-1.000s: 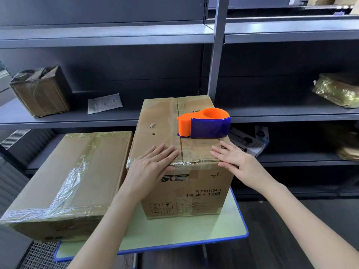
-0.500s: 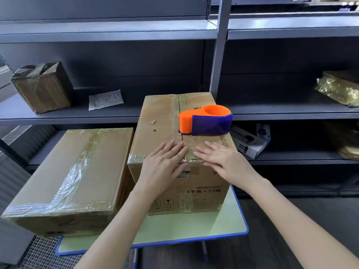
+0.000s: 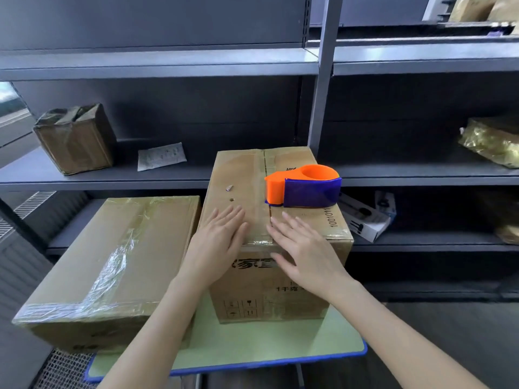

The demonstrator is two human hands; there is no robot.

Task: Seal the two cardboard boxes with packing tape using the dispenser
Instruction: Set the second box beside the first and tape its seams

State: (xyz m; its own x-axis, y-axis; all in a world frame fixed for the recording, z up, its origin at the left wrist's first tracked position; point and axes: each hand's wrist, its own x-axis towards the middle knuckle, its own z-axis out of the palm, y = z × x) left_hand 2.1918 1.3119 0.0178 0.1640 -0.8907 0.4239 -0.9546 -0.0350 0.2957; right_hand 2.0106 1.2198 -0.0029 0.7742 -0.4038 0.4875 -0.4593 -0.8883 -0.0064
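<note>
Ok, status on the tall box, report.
Left hand and right hand open, flat on taped top of tall box. Dispenser unheld on it. Low box, left, taped. Nothing blocking.

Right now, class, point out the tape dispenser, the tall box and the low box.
tape dispenser (image 3: 309, 193), head view, blue side guard.
tall box (image 3: 238, 175), head view, top left flap.
low box (image 3: 73, 276), head view, top face.

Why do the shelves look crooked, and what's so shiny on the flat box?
Head view: the wide-angle lens skews the shelves toward the edges; also head view, light glints off the clear tape on the left box.
</note>
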